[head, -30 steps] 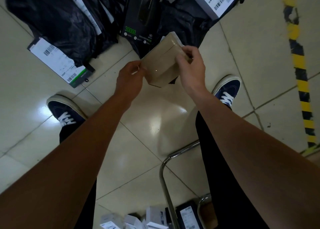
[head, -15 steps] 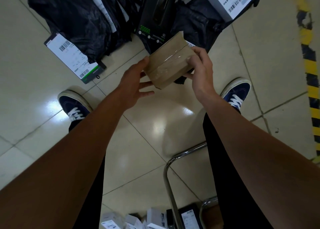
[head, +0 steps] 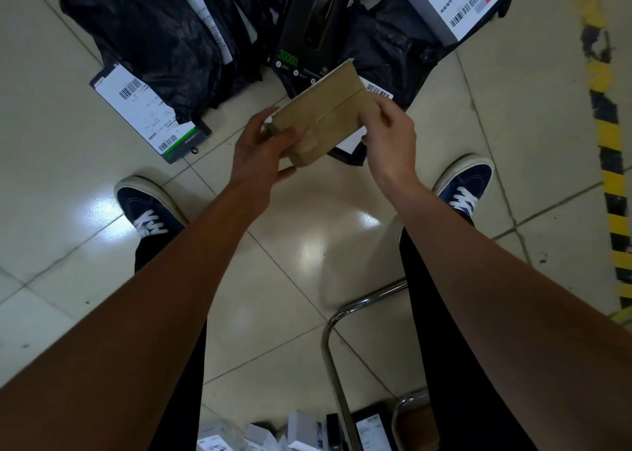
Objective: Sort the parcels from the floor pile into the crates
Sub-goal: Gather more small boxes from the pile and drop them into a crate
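Brown cardboard parcel (head: 325,115) was held between both hands — left hand (head: 263,149) gripped its near-left end, right hand (head: 386,132) its far-right end — long axis running diagonally.

Place: a parcel sorting or warehouse floor, indoors.
Floor: glossy pale floor tiles (head: 301,252) with thin grout lines, ceiling light reflected in them.
Safety marking: worn yellow-and-black hazard tape (head: 608,149) runs along the floor at the right edge, the sort used to mark off work zones.
Goods: a floor pile of black plastic mailer bags (head: 154,33), a white shipping label (head: 147,112) with barcodes, a black retail box (head: 307,30) printed "30000", and a grey-edged carton (head: 455,2) with a barcode label.
More stock: small white and black boxes (head: 301,433) heaped at the bottom edge.
Furniture: a chrome tube frame (head: 333,355) stands beside them.
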`<action>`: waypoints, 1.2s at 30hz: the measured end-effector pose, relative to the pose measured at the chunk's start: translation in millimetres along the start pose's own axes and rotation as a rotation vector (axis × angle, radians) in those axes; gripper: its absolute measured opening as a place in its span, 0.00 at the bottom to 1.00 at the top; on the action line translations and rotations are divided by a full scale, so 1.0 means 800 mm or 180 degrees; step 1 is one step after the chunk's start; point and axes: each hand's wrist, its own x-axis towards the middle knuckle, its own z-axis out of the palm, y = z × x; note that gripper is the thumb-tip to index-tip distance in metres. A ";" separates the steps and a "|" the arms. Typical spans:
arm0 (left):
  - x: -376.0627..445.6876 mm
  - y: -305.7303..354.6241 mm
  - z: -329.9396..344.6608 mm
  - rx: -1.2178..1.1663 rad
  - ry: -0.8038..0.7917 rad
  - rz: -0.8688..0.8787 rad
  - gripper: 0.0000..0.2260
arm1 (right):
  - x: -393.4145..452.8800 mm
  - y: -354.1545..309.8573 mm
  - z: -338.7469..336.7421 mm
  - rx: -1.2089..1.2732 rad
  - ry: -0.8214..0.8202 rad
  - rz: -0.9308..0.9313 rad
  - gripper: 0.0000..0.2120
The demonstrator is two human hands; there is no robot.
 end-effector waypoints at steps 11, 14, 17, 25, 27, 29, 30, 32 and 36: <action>-0.014 -0.019 0.032 0.1569 0.0797 0.1952 0.34 | -0.026 -0.028 0.032 0.0577 -0.0146 0.0413 0.29; -0.016 -0.018 0.032 0.1939 0.0722 0.2121 0.38 | -0.022 -0.034 0.034 0.0755 -0.0231 0.0601 0.21; -0.020 -0.016 0.030 0.1968 0.0514 0.2126 0.41 | -0.015 -0.037 0.029 0.0747 -0.0127 0.0611 0.14; -0.006 0.006 0.022 0.1123 0.0705 0.1132 0.29 | -0.002 -0.033 0.026 0.0524 -0.0290 0.0216 0.19; 0.004 0.013 0.018 0.1258 0.0570 0.1110 0.31 | 0.001 -0.034 0.028 0.0491 -0.0369 0.0131 0.23; 0.014 0.020 0.014 0.1323 0.0428 0.1086 0.34 | 0.003 -0.036 0.032 0.0520 -0.0457 0.0081 0.25; 0.018 0.024 0.011 0.1318 0.0372 0.1065 0.34 | 0.004 -0.037 0.034 0.0543 -0.0491 0.0050 0.26; 0.026 0.032 0.007 0.1240 0.0278 0.1051 0.33 | 0.007 -0.040 0.039 0.0587 -0.0516 0.0032 0.27; 0.035 0.047 -0.003 0.0903 0.0218 0.0981 0.29 | 0.022 -0.050 0.053 0.0400 -0.0544 -0.0048 0.28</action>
